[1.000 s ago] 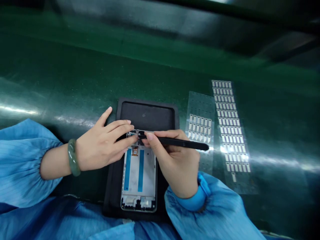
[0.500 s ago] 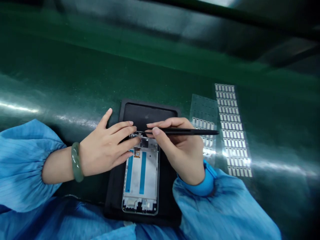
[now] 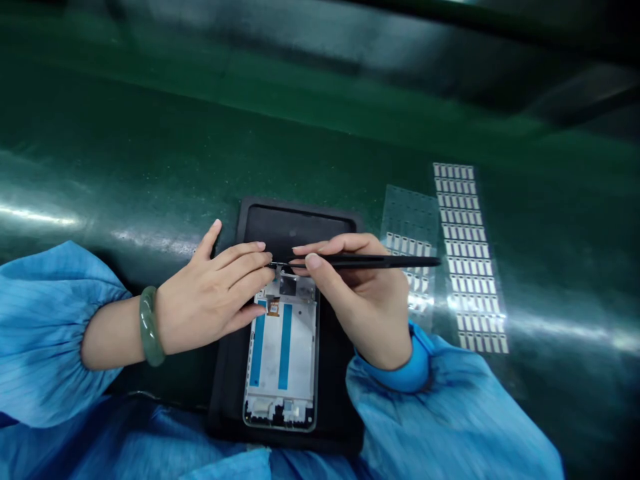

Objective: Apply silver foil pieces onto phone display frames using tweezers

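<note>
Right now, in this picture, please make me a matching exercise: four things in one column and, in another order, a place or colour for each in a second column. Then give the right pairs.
Things:
1. tweezers
2. bracelet
3. phone frame
4. sticker sheet

Places and colours:
A. lies in the black tray
B. flat on the green table, far right
C. pinched in the right hand
D. green, on the wrist of the left hand

Pairs: 1-C, 2-D, 3-A, 4-B
</note>
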`<state>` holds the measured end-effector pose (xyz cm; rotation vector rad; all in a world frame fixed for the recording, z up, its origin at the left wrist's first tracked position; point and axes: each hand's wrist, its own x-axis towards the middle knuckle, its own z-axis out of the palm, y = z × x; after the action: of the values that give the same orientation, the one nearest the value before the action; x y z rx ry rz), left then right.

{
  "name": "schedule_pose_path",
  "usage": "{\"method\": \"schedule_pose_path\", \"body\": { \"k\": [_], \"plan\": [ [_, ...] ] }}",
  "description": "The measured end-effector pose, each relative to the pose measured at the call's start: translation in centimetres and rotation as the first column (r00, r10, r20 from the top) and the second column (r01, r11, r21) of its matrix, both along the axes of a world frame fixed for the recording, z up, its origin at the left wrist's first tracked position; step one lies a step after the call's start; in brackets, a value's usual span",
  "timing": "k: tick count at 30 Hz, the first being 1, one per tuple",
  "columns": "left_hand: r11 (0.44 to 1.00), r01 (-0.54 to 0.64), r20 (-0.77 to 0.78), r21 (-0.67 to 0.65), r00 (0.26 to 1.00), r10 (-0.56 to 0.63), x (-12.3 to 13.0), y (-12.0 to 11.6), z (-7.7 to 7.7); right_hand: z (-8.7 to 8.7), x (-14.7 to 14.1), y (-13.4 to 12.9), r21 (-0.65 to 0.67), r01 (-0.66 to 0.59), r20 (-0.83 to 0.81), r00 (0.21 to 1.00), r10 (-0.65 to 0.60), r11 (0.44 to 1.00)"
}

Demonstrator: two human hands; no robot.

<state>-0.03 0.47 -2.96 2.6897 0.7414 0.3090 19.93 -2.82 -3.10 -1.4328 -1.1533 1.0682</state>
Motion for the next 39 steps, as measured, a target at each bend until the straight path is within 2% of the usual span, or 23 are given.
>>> {"method": "schedule_pose_path", "body": {
  "k": [7,23,39],
  "plan": [
    [0.999,0.015,-0.022,0.037,1.000,-0.014,0.03,0.06,0.14,0.17,-0.02,-0.02,-0.004,-0.023,0.024,0.999,0.023,1.000],
    [0.999,0.021,-0.022,0.030,1.000,-0.020,0.05,0.12,0.06,0.17,-0.29,0.01,-0.001,-0.058,0.073,0.996,0.057,0.998],
    [0.999,0.021,-0.029,0.032,0.999,-0.020,0.07,0.09,0.05,-0.04,-0.33,0.10,0.025,-0.068,0.233,0.971,0.061,0.997]
  ]
}}
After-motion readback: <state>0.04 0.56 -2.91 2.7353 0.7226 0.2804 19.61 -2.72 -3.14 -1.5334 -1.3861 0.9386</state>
